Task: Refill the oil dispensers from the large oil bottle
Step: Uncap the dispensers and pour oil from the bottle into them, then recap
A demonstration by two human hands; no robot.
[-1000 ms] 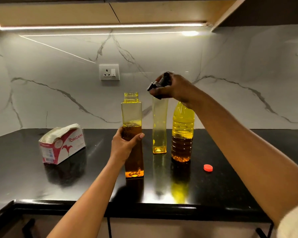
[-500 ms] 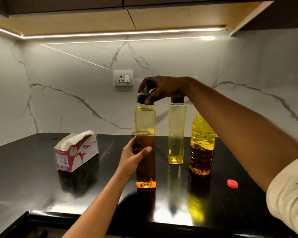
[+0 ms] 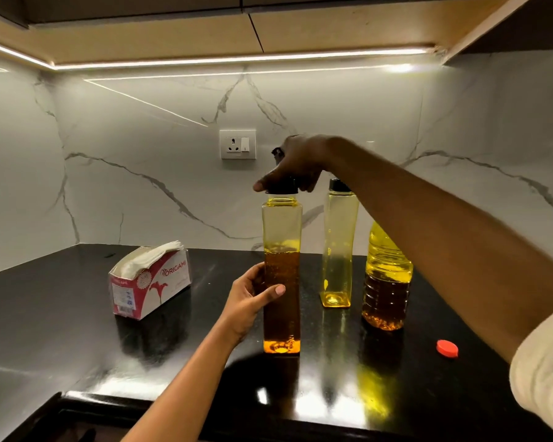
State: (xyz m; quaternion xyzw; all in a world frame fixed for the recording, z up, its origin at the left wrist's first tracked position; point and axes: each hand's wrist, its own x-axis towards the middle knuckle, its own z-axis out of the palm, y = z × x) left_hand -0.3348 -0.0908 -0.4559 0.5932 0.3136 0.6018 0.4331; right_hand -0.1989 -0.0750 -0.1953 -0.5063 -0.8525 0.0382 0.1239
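Black plastic cap [image 3: 284, 187], in the air a second ago, now sits on the filled dispenser's [image 3: 281, 234] neck under our right hand [image 3: 297, 164], which curls around it. Below, our left hand [image 3: 253, 298] grips the body. We judge this one refilled; the near-empty dispenser [image 3: 336, 250] just right of our hands awaits.

White marble wall [image 3: 141, 186], grey veins running across, a socket [image 3: 238, 144] set in it; LED strip [image 3: 237, 60] glows under wooden cabinets [image 3: 332, 30], gleaming off the black countertop [image 3: 61, 330].
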